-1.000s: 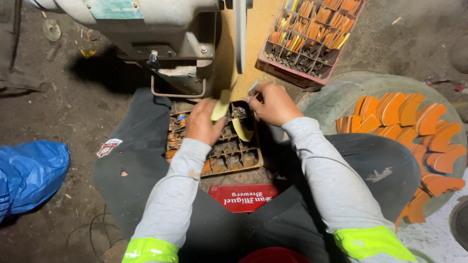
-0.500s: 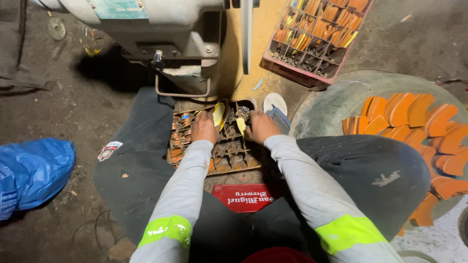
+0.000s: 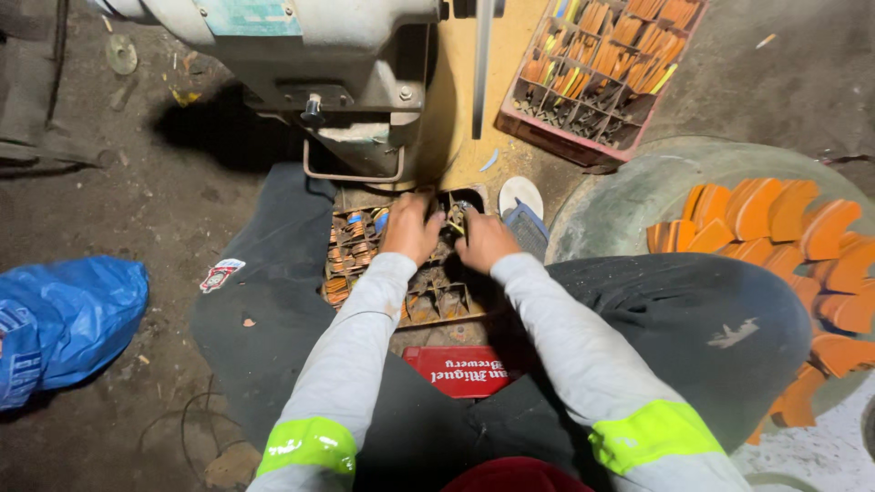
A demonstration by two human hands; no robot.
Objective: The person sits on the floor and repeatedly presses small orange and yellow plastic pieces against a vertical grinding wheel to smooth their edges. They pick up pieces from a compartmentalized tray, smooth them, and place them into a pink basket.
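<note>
left hand [image 3: 410, 228]: palm down, fingers curled | right hand [image 3: 483, 241]: palm down, fingers curled | arms outstretched

A grey machine [image 3: 310, 64] is standing at the top of the view. To its right, a pink compartmented crate [image 3: 597, 77] of orange and yellow strips is resting on the floor, and further right and lower, curved orange pieces [image 3: 775, 228] are lying stacked in a round grey basin [image 3: 620, 196]. Well to the machine's lower left, a blue plastic bag [image 3: 64, 319] is lying crumpled on the dirt floor [image 3: 137, 200].
</note>
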